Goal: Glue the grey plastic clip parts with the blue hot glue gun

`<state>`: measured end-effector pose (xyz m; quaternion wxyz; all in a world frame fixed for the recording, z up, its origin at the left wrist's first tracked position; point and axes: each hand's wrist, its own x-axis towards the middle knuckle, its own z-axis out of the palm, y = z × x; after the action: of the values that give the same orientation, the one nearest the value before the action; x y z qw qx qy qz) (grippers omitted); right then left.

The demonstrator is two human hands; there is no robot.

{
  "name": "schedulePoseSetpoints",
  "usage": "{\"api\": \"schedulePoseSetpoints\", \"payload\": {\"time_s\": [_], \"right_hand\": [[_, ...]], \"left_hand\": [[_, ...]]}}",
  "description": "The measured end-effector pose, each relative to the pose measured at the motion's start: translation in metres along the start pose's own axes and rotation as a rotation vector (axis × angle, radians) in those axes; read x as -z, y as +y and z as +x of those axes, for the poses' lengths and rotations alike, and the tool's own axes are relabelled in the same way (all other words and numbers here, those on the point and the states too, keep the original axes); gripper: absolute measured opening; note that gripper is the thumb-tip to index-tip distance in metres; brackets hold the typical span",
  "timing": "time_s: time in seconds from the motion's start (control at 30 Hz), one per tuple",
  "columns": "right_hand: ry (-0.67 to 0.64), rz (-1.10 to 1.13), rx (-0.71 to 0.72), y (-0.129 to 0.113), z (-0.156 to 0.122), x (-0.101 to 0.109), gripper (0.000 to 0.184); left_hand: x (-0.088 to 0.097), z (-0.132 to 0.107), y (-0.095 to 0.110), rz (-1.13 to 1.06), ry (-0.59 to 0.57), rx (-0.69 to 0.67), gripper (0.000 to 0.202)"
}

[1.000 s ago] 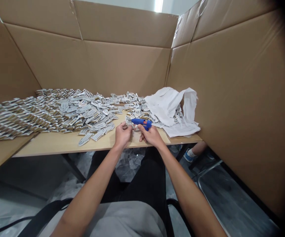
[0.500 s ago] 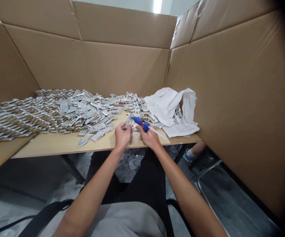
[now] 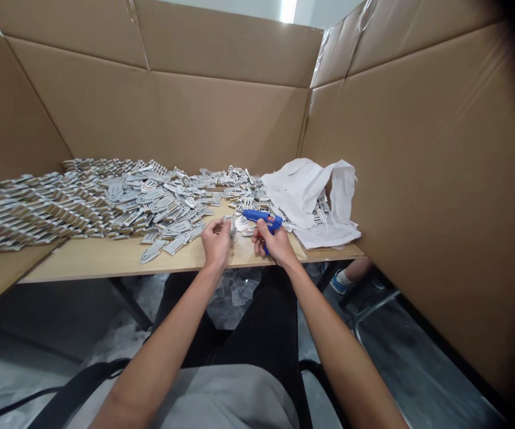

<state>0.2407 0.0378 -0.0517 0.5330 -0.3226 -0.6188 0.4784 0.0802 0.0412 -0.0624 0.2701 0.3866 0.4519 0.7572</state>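
My right hand (image 3: 271, 243) is closed round the grip of a blue glue gun (image 3: 261, 217), whose nozzle points left over the wooden table (image 3: 105, 259). My left hand (image 3: 216, 239) pinches a small grey-white flat piece (image 3: 231, 226) just left of the nozzle. Both hands hover near the table's front edge. A few loose grey pieces (image 3: 174, 241) lie on the table to the left of my left hand.
A large heap of grey-white flat pieces (image 3: 83, 199) covers the left and back of the table. A crumpled white bag (image 3: 313, 193) lies at the right. Cardboard walls (image 3: 418, 179) enclose the table. Another person's foot (image 3: 344, 279) shows under the table's right end.
The glue gun has swung from tilted, nozzle up-left, to nearly level and a little to the right. My left hand has lowered with the small piece.
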Motion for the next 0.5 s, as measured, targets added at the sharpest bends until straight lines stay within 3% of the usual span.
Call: {"api": "schedulePoseSetpoints", "payload": {"time_s": [0.1, 0.5], "right_hand": [[-0.055, -0.043, -0.027, 0.0002, -0.0003, 0.0001, 0.061], [-0.08, -0.154, -0.091, -0.0021, -0.0022, -0.0002, 0.062]], "left_hand": [[0.0006, 0.0, -0.0024, -0.025, -0.071, -0.009, 0.022], [-0.0005, 0.0001, -0.0031, -0.027, -0.018, 0.011, 0.017]]}}
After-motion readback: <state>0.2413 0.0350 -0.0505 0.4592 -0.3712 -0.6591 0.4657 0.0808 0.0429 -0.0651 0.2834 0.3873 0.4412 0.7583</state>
